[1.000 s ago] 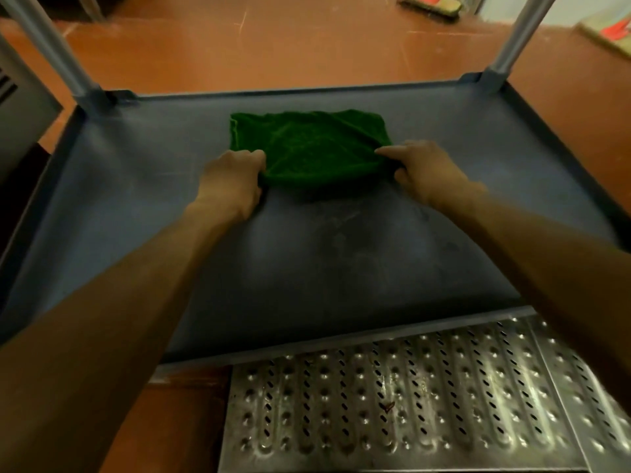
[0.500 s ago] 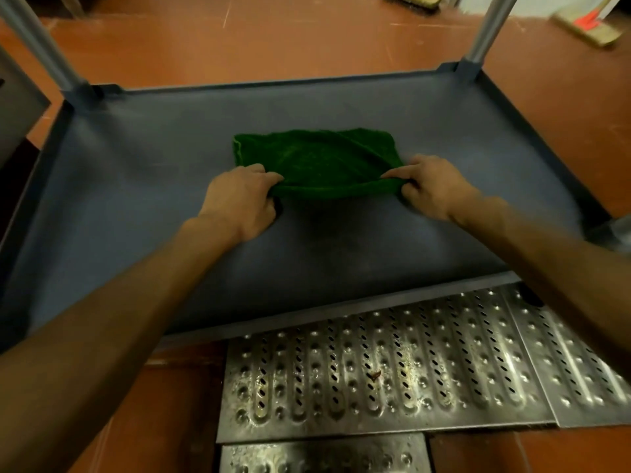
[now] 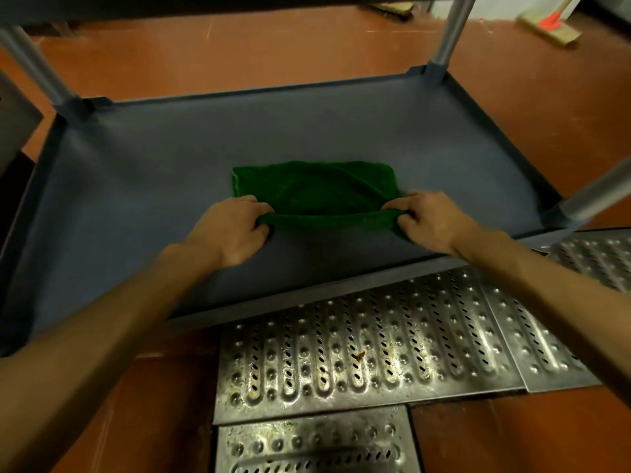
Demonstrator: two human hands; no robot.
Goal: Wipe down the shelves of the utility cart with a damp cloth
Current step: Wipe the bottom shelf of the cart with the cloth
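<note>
A green cloth (image 3: 317, 189) lies on the grey lower shelf (image 3: 143, 186) of the utility cart, near its middle. My left hand (image 3: 232, 230) grips the cloth's near left corner with curled fingers. At the near right corner my right hand (image 3: 430, 220) pinches the cloth. The near edge of the cloth is lifted slightly off the shelf between both hands and folds over; the far part stays flat.
Metal cart posts rise at the back left (image 3: 37, 73), back right (image 3: 447, 35) and right (image 3: 601, 196). An upper shelf edge (image 3: 239, 1) runs along the top. Perforated steel floor grates (image 3: 358, 356) lie below the shelf's front rim. A broom (image 3: 549, 25) lies on the red floor.
Both hands have drawn the cloth's near edge toward me across the shelf and raised it a little. The camera has dropped lower, so the upper shelf edge now shows.
</note>
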